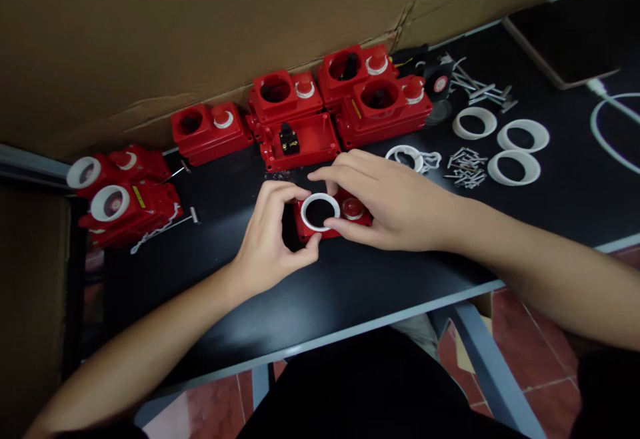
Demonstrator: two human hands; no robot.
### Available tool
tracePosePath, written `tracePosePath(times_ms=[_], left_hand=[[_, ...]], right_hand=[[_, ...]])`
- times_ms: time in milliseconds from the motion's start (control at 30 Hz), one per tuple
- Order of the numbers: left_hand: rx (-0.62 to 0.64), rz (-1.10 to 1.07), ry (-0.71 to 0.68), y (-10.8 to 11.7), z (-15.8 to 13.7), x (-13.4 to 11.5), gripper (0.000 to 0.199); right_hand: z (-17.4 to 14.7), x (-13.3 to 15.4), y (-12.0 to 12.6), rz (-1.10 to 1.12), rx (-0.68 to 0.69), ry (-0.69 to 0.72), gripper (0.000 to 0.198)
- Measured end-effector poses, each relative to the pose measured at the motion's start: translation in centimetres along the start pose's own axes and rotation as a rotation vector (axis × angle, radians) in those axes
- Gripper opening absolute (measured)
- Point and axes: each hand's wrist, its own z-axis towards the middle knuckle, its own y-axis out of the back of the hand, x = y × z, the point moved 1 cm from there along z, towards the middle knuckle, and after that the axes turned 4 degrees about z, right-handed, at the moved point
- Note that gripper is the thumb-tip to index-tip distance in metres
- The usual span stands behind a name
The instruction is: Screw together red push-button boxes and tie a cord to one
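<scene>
A red plastic box (304,232) lies in front of me on the black table, with a white ring (305,212) seated on its round opening. A red knob (353,207) sits on its right side. My left hand (277,235) curves round the box's left side, fingertips at the back and thumb at the front edge. My right hand (395,199) arches over the right part, its thumb touching the ring's right rim and its index finger bent behind it. The right palm hides some of the box. Just behind is an open red box half (320,139) with a black switch (289,140) inside.
Red boxes with knobs (385,109) stand along the cardboard wall. At left, red boxes (155,202) carry white rings. To the right lie loose white rings (515,167), small screws (466,167), metal T-shaped rods (483,89) and a tablet-like device (560,39) with a white cable (600,125).
</scene>
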Motion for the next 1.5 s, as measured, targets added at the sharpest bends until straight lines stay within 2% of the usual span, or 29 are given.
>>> tracePosePath(times_ms=[67, 200, 400, 500, 800, 933, 1100, 1200, 1300, 1400, 1500], left_hand=[[-0.005, -0.01, 0.003, 0.0, 0.0, 0.0, 0.061], [-0.007, -0.03, -0.002, 0.1, 0.1, 0.1, 0.061], [-0.032, -0.064, 0.005, 0.0, 0.0, 0.2, 0.047], [-0.034, -0.062, 0.02, 0.0, 0.0, 0.2, 0.047], [-0.022, -0.042, -0.007, 0.1, 0.1, 0.0, 0.049], [-0.022, -0.05, -0.02, 0.1, 0.2, -0.1, 0.048], [-0.009, -0.063, -0.026, 0.0, 0.2, -0.1, 0.047], [-0.001, -0.057, -0.02, 0.1, 0.1, -0.1, 0.048], [0.0, -0.044, -0.018, 0.2, 0.1, -0.1, 0.05], [0.002, -0.041, -0.016, 0.1, 0.1, -0.1, 0.052], [-0.004, -0.061, -0.023, 0.1, 0.1, 0.0, 0.05]], right_hand=[[0.0, 0.1, 0.4, 0.04, 0.023, 0.034, 0.051], [0.2, 0.5, 0.6, 0.129, 0.079, 0.088, 0.067], [0.1, 0.4, 0.0, 0.134, 0.084, 0.105, 0.063], [0.0, 0.1, -0.2, 0.14, 0.074, 0.118, 0.063], [0.2, 0.2, -0.2, 0.15, 0.068, 0.071, 0.059], [0.1, -0.1, -0.7, 0.102, 0.02, 0.036, 0.053], [-0.2, -0.6, -1.4, 0.034, -0.024, 0.021, 0.063], [-0.3, -0.5, -1.0, 0.032, -0.004, 0.009, 0.068], [-0.2, -0.1, -0.3, 0.081, 0.043, 0.01, 0.063], [-0.1, 0.2, 0.0, 0.129, 0.082, 0.038, 0.07], [0.1, 0.3, 0.0, 0.129, 0.086, 0.056, 0.066]])
